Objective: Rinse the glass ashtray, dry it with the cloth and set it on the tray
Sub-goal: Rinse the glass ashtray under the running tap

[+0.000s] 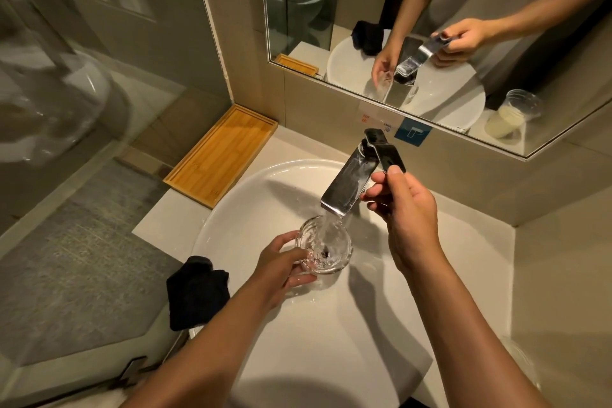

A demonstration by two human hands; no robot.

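Glass ashtray (326, 247) under running tap (347, 185), white basin (238, 209)

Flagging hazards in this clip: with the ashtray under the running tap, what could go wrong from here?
1. The left hand holds the wet glass ashtray alone, by its rim; it might slip and crack against the basin.
2. Water from the faucet strikes the ashtray and may splash onto the black cloth at the basin's edge, leaving it damp for drying.

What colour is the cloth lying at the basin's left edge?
Black; the cloth shows best in the head view, beside the white basin.
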